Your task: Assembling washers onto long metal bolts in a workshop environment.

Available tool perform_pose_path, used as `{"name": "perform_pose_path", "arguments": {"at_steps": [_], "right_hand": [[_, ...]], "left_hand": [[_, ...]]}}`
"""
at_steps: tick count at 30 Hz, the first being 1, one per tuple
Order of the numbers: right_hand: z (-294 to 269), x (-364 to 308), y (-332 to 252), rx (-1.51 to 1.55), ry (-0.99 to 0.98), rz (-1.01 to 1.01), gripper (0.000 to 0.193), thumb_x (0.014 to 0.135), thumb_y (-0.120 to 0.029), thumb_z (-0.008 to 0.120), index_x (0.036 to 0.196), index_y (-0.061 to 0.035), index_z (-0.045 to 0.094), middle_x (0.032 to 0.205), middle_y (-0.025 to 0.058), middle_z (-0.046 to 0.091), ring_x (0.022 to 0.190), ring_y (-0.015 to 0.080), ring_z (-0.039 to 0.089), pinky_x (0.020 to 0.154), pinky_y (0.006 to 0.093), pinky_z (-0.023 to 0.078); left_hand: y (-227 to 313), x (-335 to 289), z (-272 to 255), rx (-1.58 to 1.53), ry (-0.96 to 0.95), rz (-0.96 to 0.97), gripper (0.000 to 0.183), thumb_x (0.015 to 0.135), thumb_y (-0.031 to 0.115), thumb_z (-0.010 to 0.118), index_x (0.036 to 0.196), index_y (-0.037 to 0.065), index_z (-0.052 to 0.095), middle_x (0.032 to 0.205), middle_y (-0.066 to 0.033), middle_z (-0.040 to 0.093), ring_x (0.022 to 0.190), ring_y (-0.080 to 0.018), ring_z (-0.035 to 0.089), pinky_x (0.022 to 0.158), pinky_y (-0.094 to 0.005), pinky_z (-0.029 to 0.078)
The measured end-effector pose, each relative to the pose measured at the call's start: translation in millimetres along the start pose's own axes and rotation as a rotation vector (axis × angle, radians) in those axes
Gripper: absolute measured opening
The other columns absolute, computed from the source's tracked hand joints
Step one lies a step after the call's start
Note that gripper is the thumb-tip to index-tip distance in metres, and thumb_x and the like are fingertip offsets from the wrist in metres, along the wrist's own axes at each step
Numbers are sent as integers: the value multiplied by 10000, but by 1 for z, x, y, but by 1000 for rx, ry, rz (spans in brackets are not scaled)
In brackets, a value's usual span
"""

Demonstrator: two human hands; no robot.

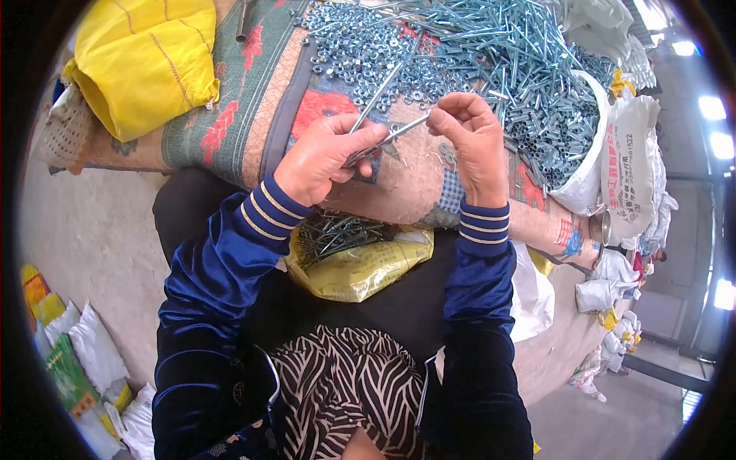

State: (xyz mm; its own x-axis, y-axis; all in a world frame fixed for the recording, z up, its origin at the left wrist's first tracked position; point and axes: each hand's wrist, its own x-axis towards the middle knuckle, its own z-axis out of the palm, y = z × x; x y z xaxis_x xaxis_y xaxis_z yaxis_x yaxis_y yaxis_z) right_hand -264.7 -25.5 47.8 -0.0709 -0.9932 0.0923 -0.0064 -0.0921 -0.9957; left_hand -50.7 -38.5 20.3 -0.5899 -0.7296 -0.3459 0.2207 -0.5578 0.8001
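Observation:
My left hand (326, 157) is closed around thin metal rods above the near edge of the cloth-covered table. One rod (376, 100) slants up and away from its thumb. A second metal rod (408, 126) points right, and its far end is pinched between the thumb and finger of my right hand (474, 146). Small details on that end are hidden by the fingertips. Just beyond my hands lies a heap of hex nuts (345, 50). Long bolts (491, 34) are piled behind, and short metal sleeves (548, 126) fill the right side. A few washers (447, 153) lie beside my right wrist.
An open yellow bag (360, 280) of bolts rests at my lap under the table edge. At the far left sits a yellow sack (153, 54). White sacks (632, 165) stand right of the table; more bags (96, 349) lie on the floor at left.

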Motion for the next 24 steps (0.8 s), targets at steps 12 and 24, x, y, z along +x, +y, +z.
{"name": "perform_pose_path", "arguments": {"at_steps": [12, 24], "right_hand": [[3, -13, -3, 179, -33, 142, 139, 858, -134, 672, 950, -32, 650, 864, 41, 659, 723, 103, 596, 649, 226, 477], [3, -17, -7, 201, 43, -24, 141, 878, -127, 637, 953, -9, 662, 971, 102, 678, 871, 144, 605, 829, 275, 444]], "left_hand": [[-1, -2, -2, -44, -256, -161, 317, 953, 352, 514, 997, 58, 623, 675, 7, 592, 394, -27, 386, 353, -156, 243], [-7, -3, 7, 101, -150, -26, 260, 941, 295, 555, 939, 46, 632, 560, 51, 495, 377, -18, 365, 348, -169, 254]]}}
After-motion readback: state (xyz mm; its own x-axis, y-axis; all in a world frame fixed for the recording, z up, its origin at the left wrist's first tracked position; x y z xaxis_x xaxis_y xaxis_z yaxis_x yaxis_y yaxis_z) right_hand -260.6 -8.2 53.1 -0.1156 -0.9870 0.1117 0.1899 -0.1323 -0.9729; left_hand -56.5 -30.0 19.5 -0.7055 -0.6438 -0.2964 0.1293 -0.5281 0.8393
